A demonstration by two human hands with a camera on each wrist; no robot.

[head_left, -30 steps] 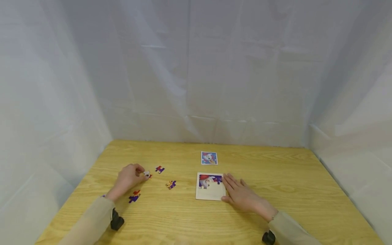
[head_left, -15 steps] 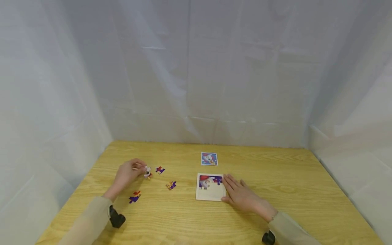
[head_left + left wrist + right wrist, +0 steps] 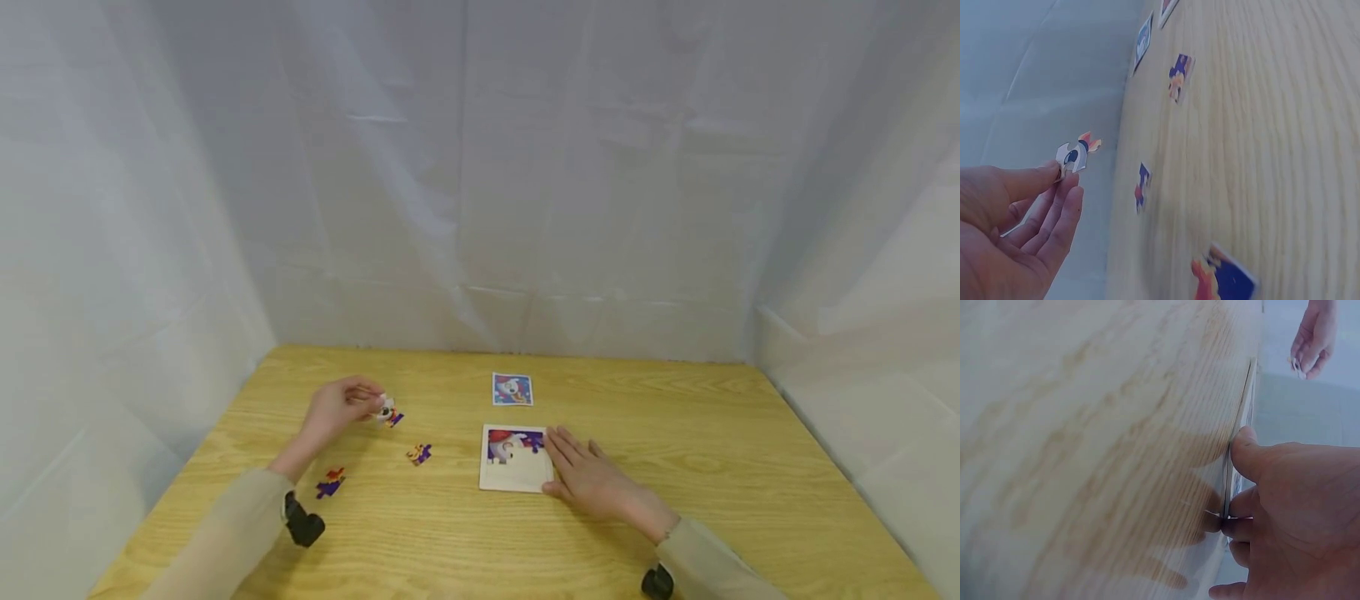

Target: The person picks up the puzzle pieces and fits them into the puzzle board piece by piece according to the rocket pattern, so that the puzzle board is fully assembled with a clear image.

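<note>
A white piece (image 3: 386,408) is pinched in the left hand (image 3: 339,410), raised above the bench (image 3: 675,400) near its left edge. The tray (image 3: 516,479) is steadied by the flat, relaxed right hand (image 3: 592,482). The fingertip pinch is shallow; the piece could slip and drop.

Worktop (image 3: 675,417) light wood, visible grain, smooth matt. Puzzle piece (image 3: 1075,154) and puzzle tray (image 3: 516,477) printed card, slight sheen. Backdrop (image 3: 525,167) thin white creased cloth. Sleeves (image 3: 225,533) beige cloth.

Legible text, labels, brands, numbers, signs: none. Puzzle tray (image 3: 516,479), reference card (image 3: 512,388) and loose puzzle pieces (image 3: 419,453) carry pictures only.
</note>
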